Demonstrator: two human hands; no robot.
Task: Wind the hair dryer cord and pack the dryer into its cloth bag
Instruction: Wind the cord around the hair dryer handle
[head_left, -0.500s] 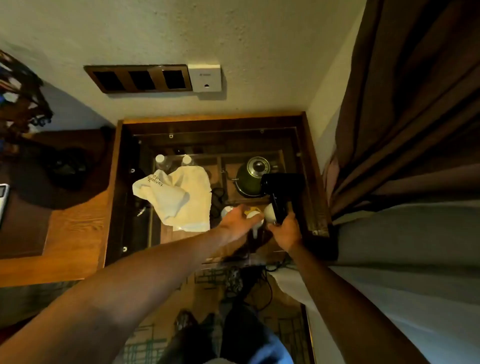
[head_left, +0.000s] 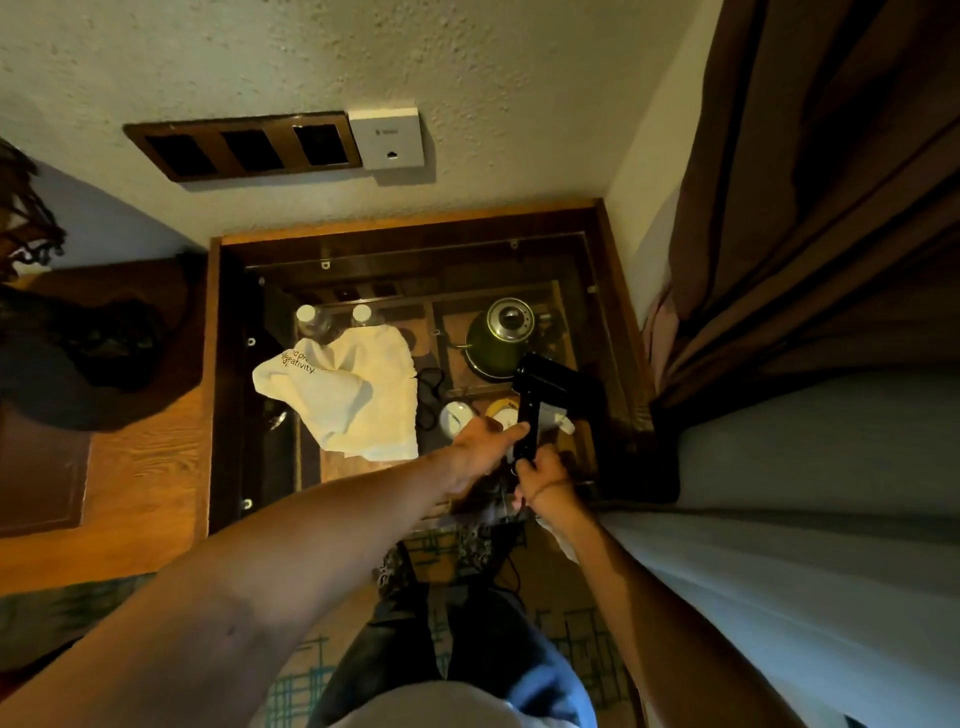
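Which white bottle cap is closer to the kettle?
The right-hand bottle cap is closer to the green kettle. The other cap sits farther left, above the corner of the cloth bag with writing on it.

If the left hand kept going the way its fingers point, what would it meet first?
Probably the black hair dryer's handle: the left hand points right, fingertips already at or almost touching it, just above the right hand; depth is unclear.
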